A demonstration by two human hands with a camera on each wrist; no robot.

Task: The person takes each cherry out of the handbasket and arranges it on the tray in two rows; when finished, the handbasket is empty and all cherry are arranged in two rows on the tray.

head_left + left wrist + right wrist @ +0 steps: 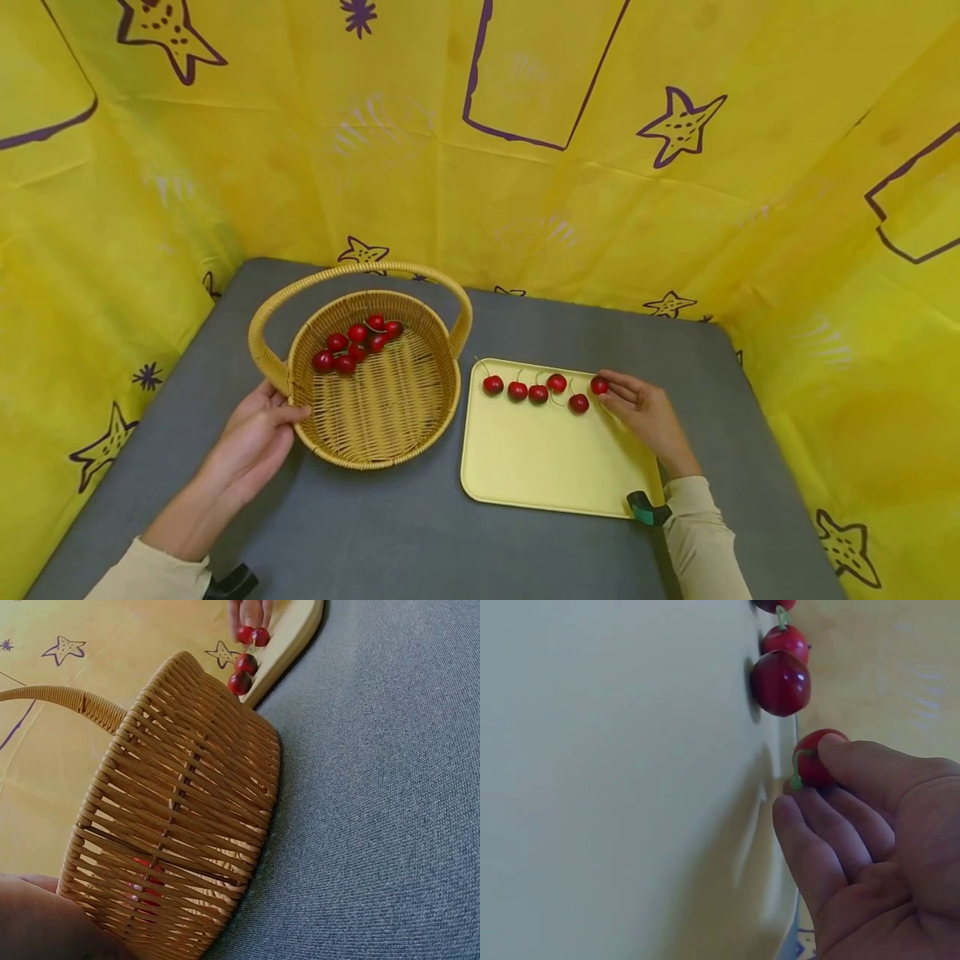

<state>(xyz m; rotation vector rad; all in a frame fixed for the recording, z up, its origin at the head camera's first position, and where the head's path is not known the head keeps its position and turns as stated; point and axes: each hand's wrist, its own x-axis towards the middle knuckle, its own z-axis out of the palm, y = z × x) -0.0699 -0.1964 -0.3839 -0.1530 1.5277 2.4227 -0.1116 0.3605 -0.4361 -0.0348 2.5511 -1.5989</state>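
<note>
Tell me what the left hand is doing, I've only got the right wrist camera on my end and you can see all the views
Observer: The left hand holds the wicker basket by its rim, near the base of the handle.
Operator: Anything in that basket?
Observer: Yes, a group of red cherries toward its far left side.
Operator: I see three on the tray. How many lie there in all, not counting the pinched cherry in the right hand?
Observer: Five; the head view shows them spread along the tray's far side.
</note>
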